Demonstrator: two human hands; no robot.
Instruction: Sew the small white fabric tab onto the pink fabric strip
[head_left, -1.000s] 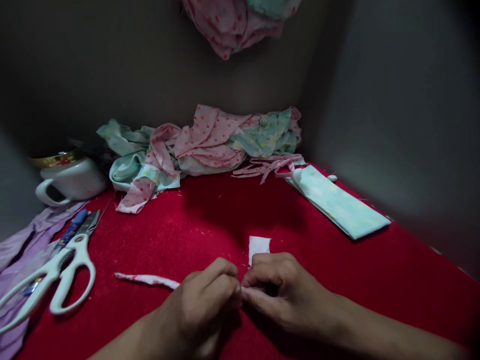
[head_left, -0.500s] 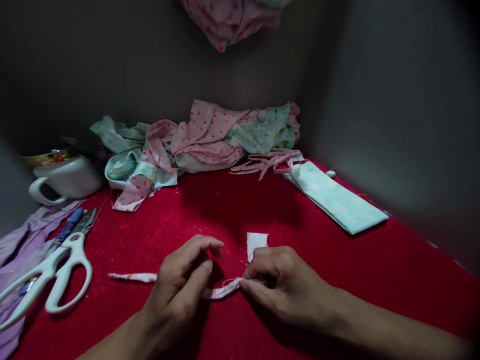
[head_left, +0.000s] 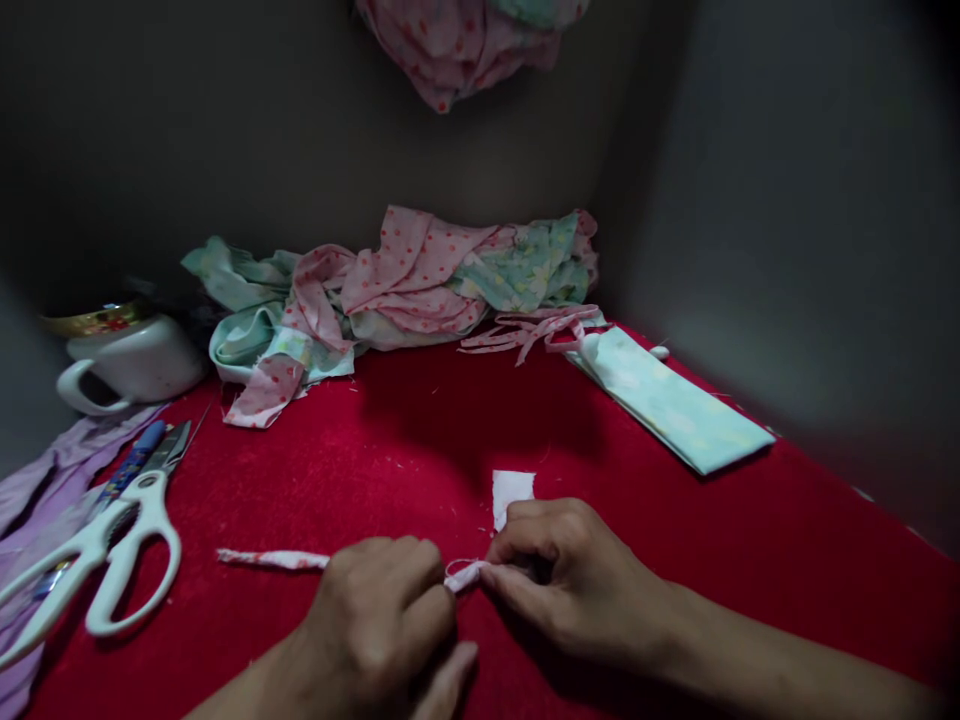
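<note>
A narrow pink-and-white fabric strip [head_left: 274, 559] lies on the red cloth-covered table [head_left: 420, 440], running from the left into my hands. My left hand [head_left: 382, 620] is closed over the strip's middle. My right hand [head_left: 566, 575] pinches the strip's right end between thumb and fingers. The two hands nearly touch, with a short bit of strip showing between them. A small white fabric square [head_left: 511, 492] lies just behind my right hand.
White-handled scissors [head_left: 105, 555] and a blue pen lie at the left on purple fabric [head_left: 45, 480]. A white cup [head_left: 124, 365] stands at back left. Pink and mint fabric scraps [head_left: 405, 280] pile against the wall. A folded mint cloth [head_left: 667, 405] lies at right.
My left hand, which had opened and lifted off the strip half a second ago, has closed over it again near my right hand. The right hand has hardly moved.
</note>
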